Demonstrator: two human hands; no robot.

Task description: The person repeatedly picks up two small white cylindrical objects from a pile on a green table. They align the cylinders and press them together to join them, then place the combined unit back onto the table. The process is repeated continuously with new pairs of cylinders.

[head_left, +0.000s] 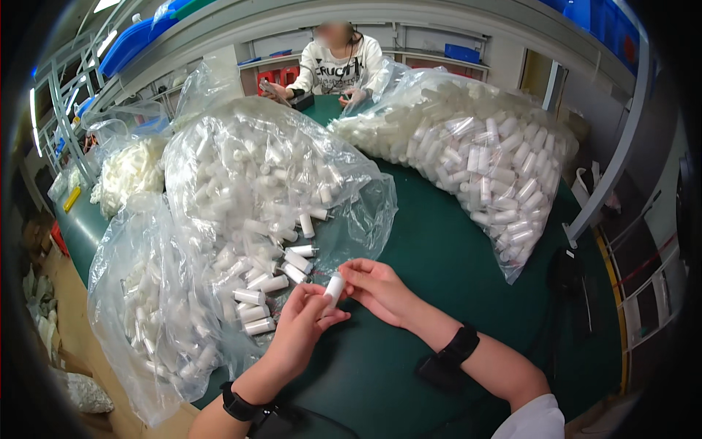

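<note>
- Over the green tabletop (pixel 431 227), on its near side: one white cylinder (pixel 333 291), between the two hands, apart from the loose pile.
- Left hand (pixel 301 313): thumb and fingers clamped on the cylinder's body.
- Right hand (pixel 376 288): fingertips bunched at its upper end; touching or just beside it, can't tell.
- Key relation: long axis tilted, running away from the person and slightly rightward. Far end points at the right fingertips, near end sits in the left grip. Left hand has the main hold.
- Loose cylinders (pixel 256 312): just left of the left hand, by a large clear bag (pixel 241 161) of more.
- Another full bag (pixel 504 161): far right, well apart from both hands.
</note>
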